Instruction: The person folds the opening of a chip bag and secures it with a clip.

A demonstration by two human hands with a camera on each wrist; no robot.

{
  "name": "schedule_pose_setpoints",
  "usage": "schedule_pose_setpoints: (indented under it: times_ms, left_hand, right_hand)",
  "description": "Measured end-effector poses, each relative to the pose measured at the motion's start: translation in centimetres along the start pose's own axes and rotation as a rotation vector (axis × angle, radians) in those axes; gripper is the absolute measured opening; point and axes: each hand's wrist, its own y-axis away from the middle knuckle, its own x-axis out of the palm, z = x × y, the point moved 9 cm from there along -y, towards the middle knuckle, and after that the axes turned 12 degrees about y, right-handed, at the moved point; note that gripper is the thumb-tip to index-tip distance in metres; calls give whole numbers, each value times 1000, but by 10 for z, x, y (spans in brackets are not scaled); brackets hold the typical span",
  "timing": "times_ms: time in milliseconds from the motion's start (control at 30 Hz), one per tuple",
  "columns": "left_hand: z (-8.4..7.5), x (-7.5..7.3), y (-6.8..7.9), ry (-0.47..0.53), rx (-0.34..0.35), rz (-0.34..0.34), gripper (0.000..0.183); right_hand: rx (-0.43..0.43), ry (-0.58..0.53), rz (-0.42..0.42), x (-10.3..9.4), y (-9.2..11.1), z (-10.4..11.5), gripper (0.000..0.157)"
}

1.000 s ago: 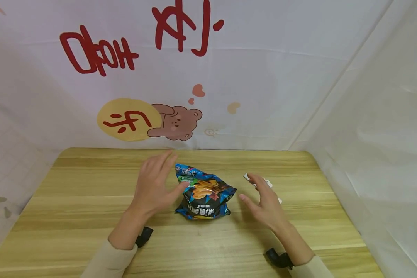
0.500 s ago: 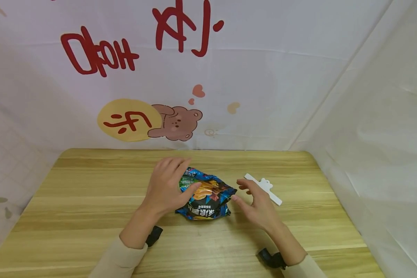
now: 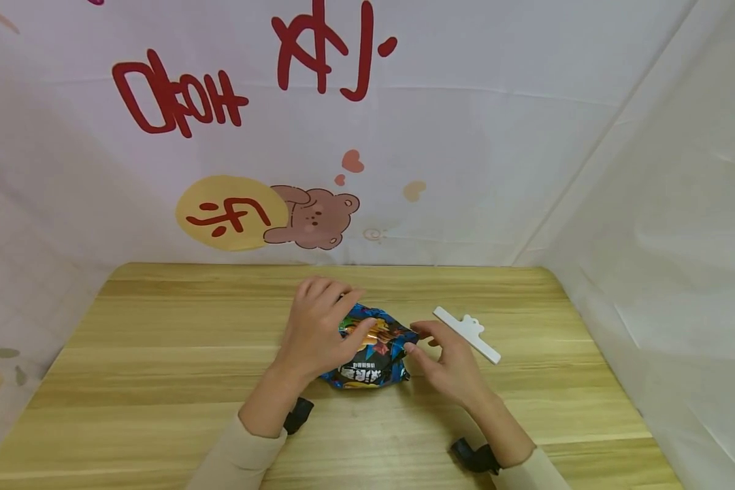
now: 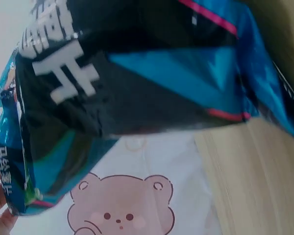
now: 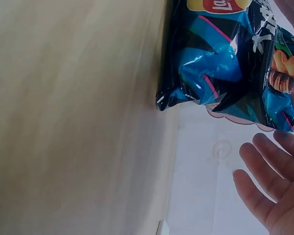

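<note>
A blue and black bag of potato chips (image 3: 367,354) rests on the table, its printing upside down in the head view. My left hand (image 3: 321,333) is at the bag's left and top side, with fingers spread behind its upper edge and the thumb in front. In the left wrist view, fingertips (image 4: 5,215) show beside the bag's edge. At the bag's right upper corner is my right hand (image 3: 450,361), thumb and index finger on either side of it. In the right wrist view its fingers (image 5: 264,171) are loosely extended; firm contact cannot be made out.
A white clip (image 3: 468,333) with a scalloped handle lies on the wooden table (image 3: 177,340), right of the bag and just beyond my right hand. A white printed cloth (image 3: 465,136) hangs behind the table, with more cloth along both sides.
My left hand has moved right, over the bag's left part. The right hand has come left from above the clip to the bag's corner, uncovering the clip. The bag stays in place.
</note>
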Motion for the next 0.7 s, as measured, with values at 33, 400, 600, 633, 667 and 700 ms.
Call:
schedule_pose_setpoints:
  times_ms: [33, 400, 600, 633, 667, 700]
  left_hand:
    - [-1, 2, -1, 1, 1, 0, 37]
    - [-6, 14, -2, 7, 7, 1, 32]
    - [-5, 19, -2, 26, 9, 0, 26]
    - [-5, 20, -2, 31, 10, 1, 24]
    - [-5, 20, -2, 38, 11, 3, 23]
    - [-5, 21, -2, 44, 13, 6, 22]
  right_hand:
    - [-1, -3, -4, 0, -1, 0, 33]
    - [-11, -73, -28, 0, -11, 8, 23]
    - [-15, -101, -36, -1, -13, 9, 19]
    - [-18, -104, -36, -1, -13, 9, 18]
    - [-21, -108, -37, -1, -13, 10, 17]
    - [-26, -112, -40, -1, -13, 10, 17]
